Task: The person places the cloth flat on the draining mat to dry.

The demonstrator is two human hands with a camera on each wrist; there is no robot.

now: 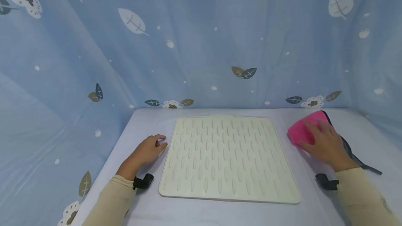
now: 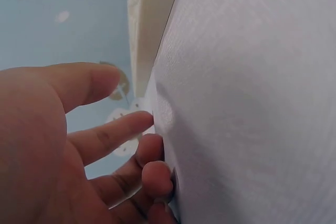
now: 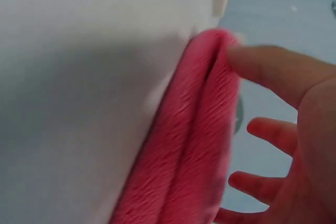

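A cream-coloured mat (image 1: pixel 229 159) with raised oval ridges lies on the white-covered table. Beside its left edge, my left hand (image 1: pixel 150 151) rests on the tabletop, fingers loosely bent and holding nothing. Over on the right is a folded pink fuzzy cloth (image 1: pixel 303 130), and my right hand (image 1: pixel 326 144) spreads across its top. In the right wrist view the thumb (image 3: pixel 273 69) lies at the folded end of the cloth (image 3: pixel 184 140), while the other fingers reach along its far side without curling round it.
A dark grey item (image 1: pixel 347 147) with a thin strip trailing right lies by the pink cloth, partly hidden by my right hand. Blue curtain fabric (image 1: pixel 201 44) with leaf and flower prints hangs behind and at the sides of the table (image 1: pixel 147 118).
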